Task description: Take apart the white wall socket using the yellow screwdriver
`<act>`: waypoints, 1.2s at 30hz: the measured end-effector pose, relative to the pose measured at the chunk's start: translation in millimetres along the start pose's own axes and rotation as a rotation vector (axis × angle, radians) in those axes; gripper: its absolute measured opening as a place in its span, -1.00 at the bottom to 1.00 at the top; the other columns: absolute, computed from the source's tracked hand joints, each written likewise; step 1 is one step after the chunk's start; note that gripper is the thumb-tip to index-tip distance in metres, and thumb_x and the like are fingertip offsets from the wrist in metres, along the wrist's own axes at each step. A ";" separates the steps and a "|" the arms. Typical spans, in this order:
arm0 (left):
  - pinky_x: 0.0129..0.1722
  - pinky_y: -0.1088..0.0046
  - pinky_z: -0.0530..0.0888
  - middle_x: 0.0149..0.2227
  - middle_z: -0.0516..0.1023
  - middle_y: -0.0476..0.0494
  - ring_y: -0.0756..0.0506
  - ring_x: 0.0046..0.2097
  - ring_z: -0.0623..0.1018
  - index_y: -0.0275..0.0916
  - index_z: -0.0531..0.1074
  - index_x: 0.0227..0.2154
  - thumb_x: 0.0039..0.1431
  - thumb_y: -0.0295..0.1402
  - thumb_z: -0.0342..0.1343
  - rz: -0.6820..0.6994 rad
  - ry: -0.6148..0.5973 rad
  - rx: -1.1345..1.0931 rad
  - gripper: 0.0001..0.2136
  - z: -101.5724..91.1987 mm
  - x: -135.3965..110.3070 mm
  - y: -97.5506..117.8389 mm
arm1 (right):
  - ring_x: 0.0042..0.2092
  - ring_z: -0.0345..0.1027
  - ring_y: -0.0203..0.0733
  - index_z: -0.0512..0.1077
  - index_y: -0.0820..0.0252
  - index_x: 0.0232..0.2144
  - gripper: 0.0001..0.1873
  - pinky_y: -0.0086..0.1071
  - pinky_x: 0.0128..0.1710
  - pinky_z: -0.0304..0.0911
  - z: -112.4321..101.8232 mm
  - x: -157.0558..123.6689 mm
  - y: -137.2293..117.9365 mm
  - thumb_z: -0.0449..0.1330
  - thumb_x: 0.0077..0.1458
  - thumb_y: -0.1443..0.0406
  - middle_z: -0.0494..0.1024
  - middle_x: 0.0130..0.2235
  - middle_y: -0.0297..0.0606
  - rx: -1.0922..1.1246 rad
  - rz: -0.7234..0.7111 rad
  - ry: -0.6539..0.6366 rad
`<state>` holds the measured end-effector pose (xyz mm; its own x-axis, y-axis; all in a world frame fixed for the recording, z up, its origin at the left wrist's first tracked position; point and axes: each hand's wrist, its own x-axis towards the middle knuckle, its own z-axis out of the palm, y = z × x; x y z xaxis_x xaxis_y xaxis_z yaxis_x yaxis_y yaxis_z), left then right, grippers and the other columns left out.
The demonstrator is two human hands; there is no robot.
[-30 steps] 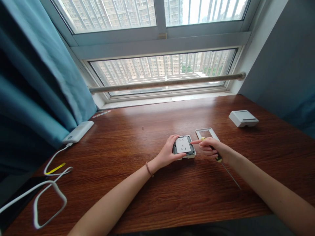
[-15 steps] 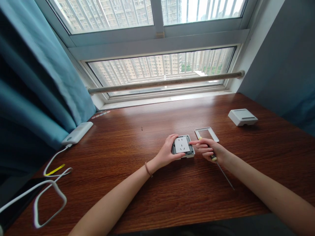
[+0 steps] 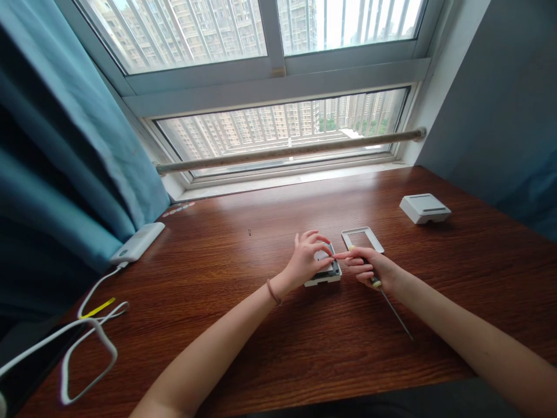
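Observation:
A white wall socket [image 3: 322, 281] in its box lies on the table, partly covered by my left hand [image 3: 307, 255]. That hand has moved over the socket, thumb and index finger curled together at its right side in a pinch. Whatever is between those fingertips is too small to make out. My right hand [image 3: 369, 268] wraps its lower fingers round a screwdriver [image 3: 395, 312], whose shaft points down toward the table's front. The right index finger stretches to the socket's right edge, meeting the left fingertips. Just behind the right hand lies a white rectangular cover frame [image 3: 375, 239].
A second white box [image 3: 425, 209] sits at the back right of the wooden table [image 3: 209, 261]. One small screw [image 3: 249, 232] lies left of the hands. On the left are a white power strip [image 3: 138, 242], its looped cable [image 3: 111, 348] and a yellow strip [image 3: 99, 307].
My left hand has let go of the socket's sides and brought its thumb and index finger to the right edge. The right hand still holds the screwdriver in nearly the same place.

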<state>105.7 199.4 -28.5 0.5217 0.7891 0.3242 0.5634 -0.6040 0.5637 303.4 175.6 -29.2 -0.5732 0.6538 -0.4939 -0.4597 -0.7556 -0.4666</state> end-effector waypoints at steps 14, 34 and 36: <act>0.17 -0.06 -0.14 -0.18 0.47 -0.05 -0.16 0.06 0.27 -0.16 0.43 -0.42 0.15 -0.33 0.03 0.134 -0.032 0.149 -0.90 5.1 6.6 0.3 | -0.73 -0.20 -0.55 0.40 0.34 -0.27 -0.74 -0.66 -0.81 -0.21 4.5 -4.6 1.4 0.12 -0.09 0.37 0.10 -0.67 -0.56 -0.383 -0.131 0.096; 0.10 0.14 0.10 -0.18 0.49 -0.04 -0.15 -0.02 0.35 -0.14 0.49 -0.46 0.03 -0.28 0.16 0.066 -0.178 -0.067 -0.92 -10.7 11.9 -10.4 | -0.42 0.20 -0.31 0.43 0.20 -0.30 -0.76 -0.48 -0.39 0.11 13.6 -9.8 23.6 0.08 -0.08 0.38 0.40 -0.46 -0.38 -1.527 -0.674 0.154; 0.08 0.14 0.12 -0.18 0.49 -0.05 -0.16 -0.03 0.35 -0.15 0.49 -0.48 0.03 -0.29 0.16 0.043 -0.186 -0.070 -0.92 -10.1 14.2 -10.5 | -0.43 0.18 -0.32 0.44 0.21 -0.30 -0.76 -0.49 -0.40 0.10 13.3 -11.2 23.5 0.07 -0.07 0.38 0.38 -0.47 -0.38 -1.551 -0.659 0.140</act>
<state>100.7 218.1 -22.2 0.6576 0.7245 0.2067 0.4955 -0.6226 0.6057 290.0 150.0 -24.8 -0.4702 0.8813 0.0475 0.5204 0.3203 -0.7916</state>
